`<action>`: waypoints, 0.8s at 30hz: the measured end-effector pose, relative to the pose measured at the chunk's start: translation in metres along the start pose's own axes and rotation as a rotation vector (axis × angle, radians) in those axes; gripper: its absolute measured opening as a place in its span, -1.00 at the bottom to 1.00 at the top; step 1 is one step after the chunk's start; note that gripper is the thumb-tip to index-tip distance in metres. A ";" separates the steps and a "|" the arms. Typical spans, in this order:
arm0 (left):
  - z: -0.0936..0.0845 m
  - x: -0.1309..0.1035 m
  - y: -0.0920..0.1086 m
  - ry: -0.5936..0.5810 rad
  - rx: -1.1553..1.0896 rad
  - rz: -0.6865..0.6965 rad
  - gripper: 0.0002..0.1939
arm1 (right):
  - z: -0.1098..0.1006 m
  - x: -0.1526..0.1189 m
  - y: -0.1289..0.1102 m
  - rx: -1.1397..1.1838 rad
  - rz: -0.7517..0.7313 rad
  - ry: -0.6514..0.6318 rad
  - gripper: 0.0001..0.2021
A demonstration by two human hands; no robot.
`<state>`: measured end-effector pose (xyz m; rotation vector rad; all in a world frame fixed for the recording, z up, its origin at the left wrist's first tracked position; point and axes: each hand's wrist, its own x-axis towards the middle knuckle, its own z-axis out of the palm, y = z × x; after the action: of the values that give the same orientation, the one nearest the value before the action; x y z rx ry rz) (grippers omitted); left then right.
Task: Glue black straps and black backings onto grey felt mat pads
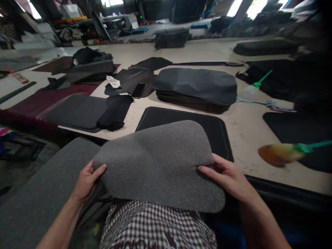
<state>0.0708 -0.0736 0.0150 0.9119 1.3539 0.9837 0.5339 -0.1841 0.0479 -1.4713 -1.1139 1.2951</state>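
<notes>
A grey speckled sheet with rounded corners is held up in front of the checkered apron. My left hand pinches its left edge, thumb on top. At the right edge my right hand grips it, thumb on top and the fingers behind it. Beyond the sheet, a black panel with rounded corners lies on the table, partly covered from view. Behind that panel rests a stack of dark sheets. Another grey sheet hangs or lies at the lower left.
On the pale table lie a brown bottle with a green nozzle, a clear bottle, a phone and a white crumpled cloth. Dark pieces sit at the left, near maroon material.
</notes>
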 end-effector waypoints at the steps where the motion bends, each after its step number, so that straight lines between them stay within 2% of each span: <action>1: 0.002 0.003 0.012 0.014 0.030 0.037 -0.32 | -0.005 -0.002 0.000 0.000 -0.009 0.034 -0.54; 4: 0.016 0.024 0.042 0.034 0.138 0.179 -0.30 | -0.023 -0.004 0.000 0.019 -0.022 0.170 -0.52; 6: 0.033 0.044 0.055 0.017 0.201 0.267 -0.28 | -0.036 -0.003 0.000 0.029 -0.033 0.266 -0.50; 9: 0.068 0.077 0.071 -0.067 0.278 0.319 -0.30 | -0.055 0.004 0.000 -0.005 -0.066 0.389 -0.50; 12: 0.110 0.110 0.080 -0.173 0.330 0.347 -0.35 | -0.072 0.018 0.002 -0.023 -0.081 0.502 -0.52; 15: 0.150 0.141 0.082 -0.242 0.417 0.429 -0.38 | -0.088 0.038 0.009 0.002 -0.105 0.609 -0.54; 18: 0.177 0.166 0.077 -0.277 0.574 0.555 -0.44 | -0.103 0.058 0.025 -0.002 -0.148 0.644 -0.56; 21: 0.189 0.181 0.069 -0.217 0.808 0.674 -0.52 | -0.115 0.074 0.042 -0.132 -0.187 0.673 -0.58; 24: 0.193 0.186 0.063 -0.138 0.979 0.737 -0.60 | -0.118 0.082 0.052 -0.298 -0.161 0.707 -0.58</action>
<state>0.2565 0.1297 0.0157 2.2854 1.3895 0.7111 0.6610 -0.1217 -0.0101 -1.8116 -0.9310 0.4296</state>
